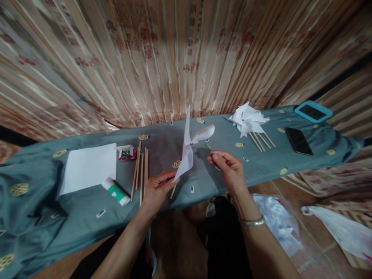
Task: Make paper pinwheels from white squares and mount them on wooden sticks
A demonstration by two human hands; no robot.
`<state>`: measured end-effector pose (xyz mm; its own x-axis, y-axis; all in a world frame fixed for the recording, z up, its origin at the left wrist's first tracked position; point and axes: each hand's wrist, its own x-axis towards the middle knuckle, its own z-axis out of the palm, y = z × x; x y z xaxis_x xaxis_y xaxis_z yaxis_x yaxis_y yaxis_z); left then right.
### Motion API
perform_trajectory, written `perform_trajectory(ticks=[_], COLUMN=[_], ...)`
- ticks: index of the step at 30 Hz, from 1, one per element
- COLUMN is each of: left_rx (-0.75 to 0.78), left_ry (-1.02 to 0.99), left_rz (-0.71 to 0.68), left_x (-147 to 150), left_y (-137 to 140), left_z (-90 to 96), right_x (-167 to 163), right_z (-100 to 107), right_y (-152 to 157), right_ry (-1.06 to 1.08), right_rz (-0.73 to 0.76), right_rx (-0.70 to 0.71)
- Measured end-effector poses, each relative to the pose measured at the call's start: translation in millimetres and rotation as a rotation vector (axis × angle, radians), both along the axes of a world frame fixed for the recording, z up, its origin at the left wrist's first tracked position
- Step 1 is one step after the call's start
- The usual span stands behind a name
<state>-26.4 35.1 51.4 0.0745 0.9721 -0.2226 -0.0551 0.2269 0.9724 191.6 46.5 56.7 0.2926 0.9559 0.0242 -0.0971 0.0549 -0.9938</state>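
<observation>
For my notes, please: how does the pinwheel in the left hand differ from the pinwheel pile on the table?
The held pinwheel is raised in the left hand; the pinwheel pile lies on the table. The held pinwheel is single; the pinwheel pile shows several sticks. Both have white blades.

The head camera faces forward, down over the table (161, 153).

Your left forearm (123, 242) reaches forward and inward, the left grip (158, 190) pinching, thumb and fingers pointing right. Your right forearm (263, 240) angles forward and inward too, the right grip (229, 168) turned leftward, fingers curled, thumb pressed toward the index fingertip.
</observation>
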Motion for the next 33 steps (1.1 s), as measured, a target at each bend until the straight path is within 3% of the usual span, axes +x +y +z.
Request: perform_trajectory(ticks=[2,7,15,23,27,33], left_rx=[-0.013,-0.051,-0.090,-0.051,-0.039,-0.023], left_ry=[-0.003,-0.047,-0.046,-0.065,-0.055,-0.085], left_rz=[-0.019,-0.040,-0.030,-0.017,0.014,0.043], left_x=[0.5,2.4,3.1,2.5,3.3,2.8], left_y=[-1.1,-1.3,-1.3,-0.3,0.4,3.6], left_z=[1.2,-0.2,1.0,-4.9,-4.7,-1.1], right_x=[0.7,-6.7,-15.1,-10.1,-25.6,-44.4], right_z=[-6.4,-11.6,-2.1,6.6,9.4,10.9], right_y=[5.7,11.5,11.5,10.0,2.0,-16.5], right_ry=[-0.025,-0.035,0.083,0.233,0.339,0.258], right_rz=[-0.056,0.074,0.127,0.071,0.169,0.505], right_rx=[0.057,0.142,-0.003,-0.073,-0.131,-0.228])
